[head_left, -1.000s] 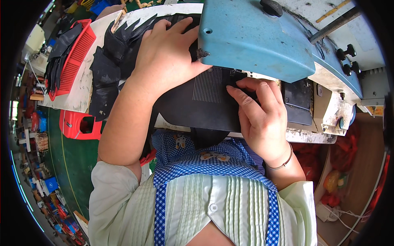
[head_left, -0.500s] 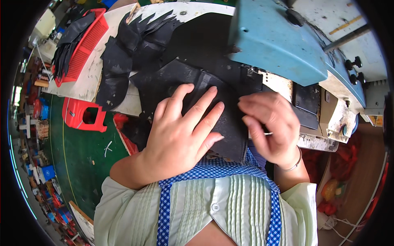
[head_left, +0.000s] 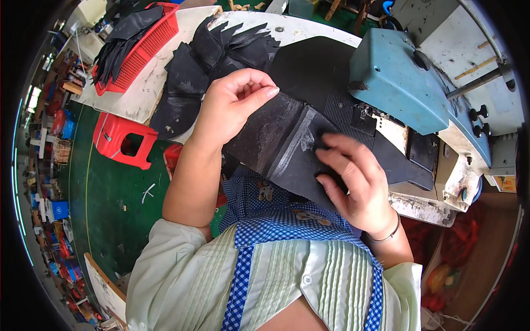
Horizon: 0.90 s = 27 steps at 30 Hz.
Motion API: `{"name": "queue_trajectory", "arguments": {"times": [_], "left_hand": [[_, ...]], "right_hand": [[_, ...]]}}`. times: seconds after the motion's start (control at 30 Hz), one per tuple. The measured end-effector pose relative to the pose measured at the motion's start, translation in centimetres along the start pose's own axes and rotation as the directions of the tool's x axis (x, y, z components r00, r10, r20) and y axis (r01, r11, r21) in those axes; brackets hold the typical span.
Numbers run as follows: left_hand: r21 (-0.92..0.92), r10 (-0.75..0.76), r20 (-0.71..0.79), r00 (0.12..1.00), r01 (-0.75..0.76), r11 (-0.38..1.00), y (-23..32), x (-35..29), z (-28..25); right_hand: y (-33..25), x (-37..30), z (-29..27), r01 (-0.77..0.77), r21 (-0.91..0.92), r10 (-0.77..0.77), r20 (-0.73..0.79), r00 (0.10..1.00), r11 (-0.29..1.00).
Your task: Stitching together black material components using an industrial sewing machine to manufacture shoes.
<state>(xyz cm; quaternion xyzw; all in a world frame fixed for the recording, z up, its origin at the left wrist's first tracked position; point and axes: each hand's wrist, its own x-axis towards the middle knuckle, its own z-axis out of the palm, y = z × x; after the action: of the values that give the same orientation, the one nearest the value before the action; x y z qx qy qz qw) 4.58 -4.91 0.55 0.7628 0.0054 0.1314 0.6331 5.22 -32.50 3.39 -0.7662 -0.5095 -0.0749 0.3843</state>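
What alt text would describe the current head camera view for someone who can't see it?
A person's left hand appears to pinch the edge of a seamed black panel, and the right hand is open over it, beside a blue machine head. More black pieces lie fanned on the white table to the left, near a red basket.

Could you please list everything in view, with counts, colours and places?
Table: one, white, top
Machine: one, blue-topped, right
Ribbed plate: one, black, beside machine
Seamed piece: one, black, centre
Basket: one, red, table's left end
Loose pieces: several, black, on table, in basket
Floor: one, green, left
Stool: one, red, on floor
Clutter: uncountable, mixed, far left
Apron: one, blue checked, lower middle
Shirt: one, pale green, bottom
Left hand: one, bare, at seamed piece's edge
Right hand: one, bare, over seamed piece
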Motion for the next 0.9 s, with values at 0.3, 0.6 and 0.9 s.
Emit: {"name": "queue_trajectory", "arguments": {"times": [0.3,0.6,0.9], "left_hand": [[-0.463,0.06,-0.358,0.932,-0.233,0.855,-0.9,-6.3,-0.1],[-0.081,-0.184,-0.759,0.624,0.19,0.978,-11.9,-8.9,-11.4],[0.844,0.197,-0.169,0.966,0.039,0.535,-11.7,0.1,-4.6]], "right_hand": [[-0.3,2.2,2.5,-0.05,0.134,0.058,-0.06,0.996,0.99],[1.0,-4.3,6.8,-0.262,0.177,0.225,0.201,0.953,0.949],[7.3,-11.1,8.2,-0.739,0.444,0.854,-0.137,0.501,0.506]]}}
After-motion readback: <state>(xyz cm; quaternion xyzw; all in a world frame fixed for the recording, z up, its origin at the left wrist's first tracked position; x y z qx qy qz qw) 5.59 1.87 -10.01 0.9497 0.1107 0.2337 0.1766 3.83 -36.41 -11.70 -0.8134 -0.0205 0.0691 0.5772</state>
